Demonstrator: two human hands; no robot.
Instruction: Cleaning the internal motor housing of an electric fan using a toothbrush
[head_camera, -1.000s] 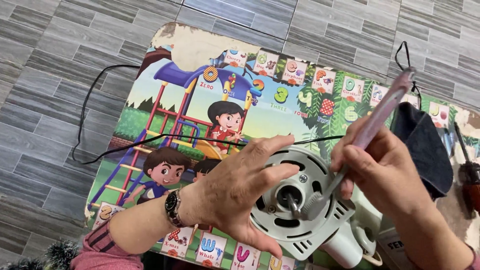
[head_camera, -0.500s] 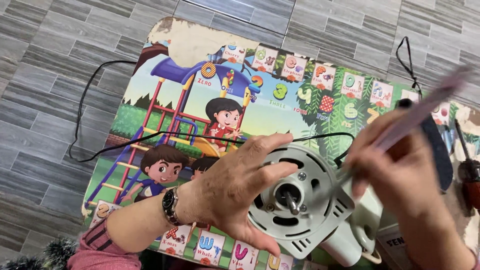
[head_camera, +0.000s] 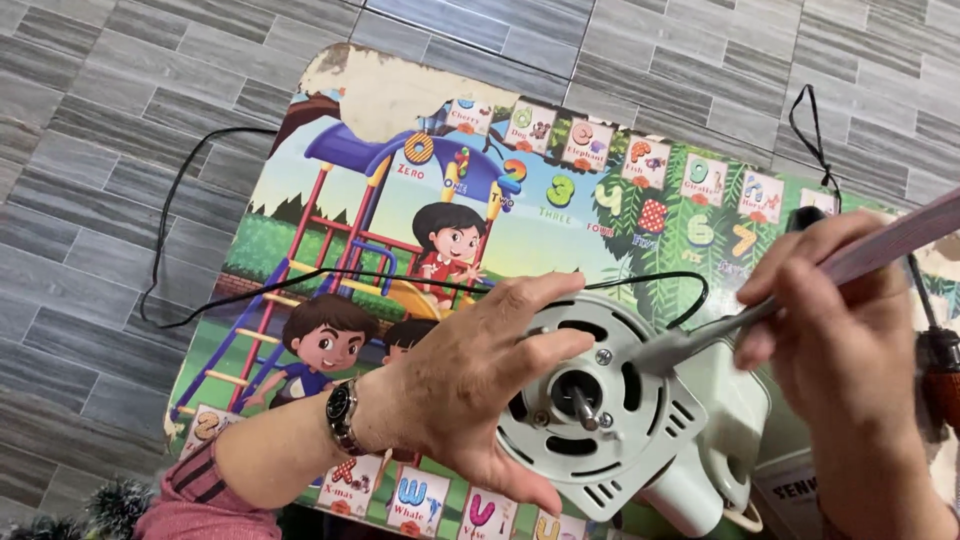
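A pale grey round fan motor (head_camera: 600, 415) with a steel shaft at its centre lies on a small low table (head_camera: 400, 90) with a colourful children's picture top. My left hand (head_camera: 470, 385), with a wristwatch, grips the motor's left side. My right hand (head_camera: 850, 340) holds a toothbrush (head_camera: 790, 290) with a pale pink handle; its bristle head is lifted just off the motor's upper right rim.
A thin black cord (head_camera: 300, 280) runs across the table and loops onto the grey tiled floor (head_camera: 90, 250). A dark cloth (head_camera: 805, 218) shows behind my right hand. A screwdriver with a dark red handle (head_camera: 940, 365) lies at the right edge.
My right hand has pulled the toothbrush up and to the right, from beside the shaft to the motor's upper right rim. My left hand has stayed on the motor.
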